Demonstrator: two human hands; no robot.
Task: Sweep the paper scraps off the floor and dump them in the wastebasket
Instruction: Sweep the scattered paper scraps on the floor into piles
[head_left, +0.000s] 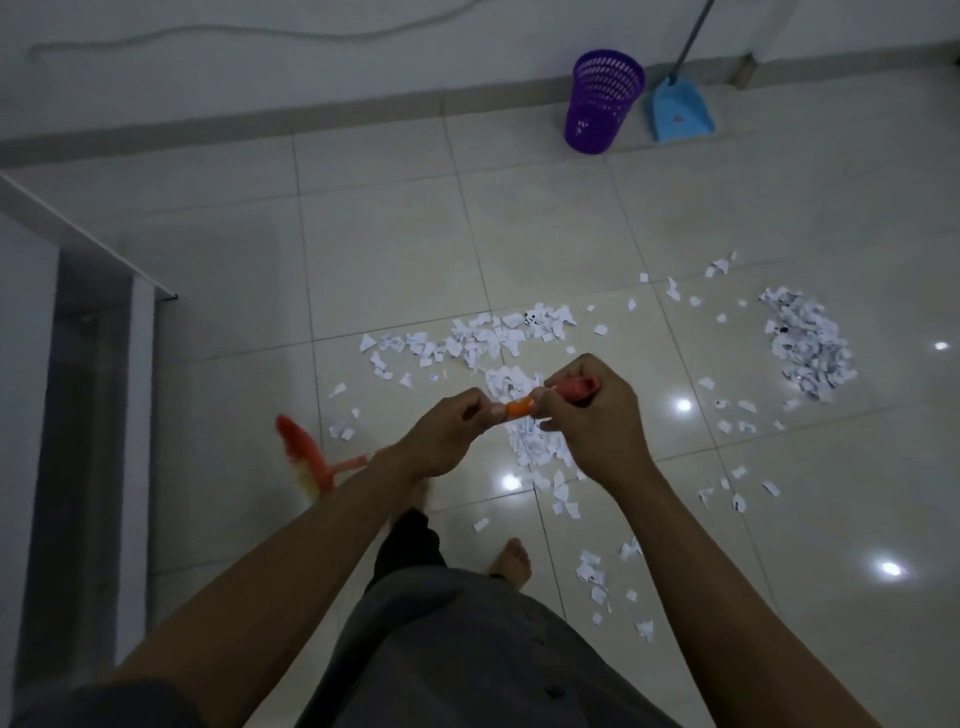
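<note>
Both hands, left (445, 435) and right (592, 422), curl their fingers around the orange plastic broom handle (517, 408) above white paper scraps (488, 338) on the tiled floor (395, 249).

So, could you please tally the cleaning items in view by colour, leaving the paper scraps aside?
Orange: 1 (broom)
Purple: 1 (wastebasket)
Blue: 1 (dustpan)
Total: 3
</note>
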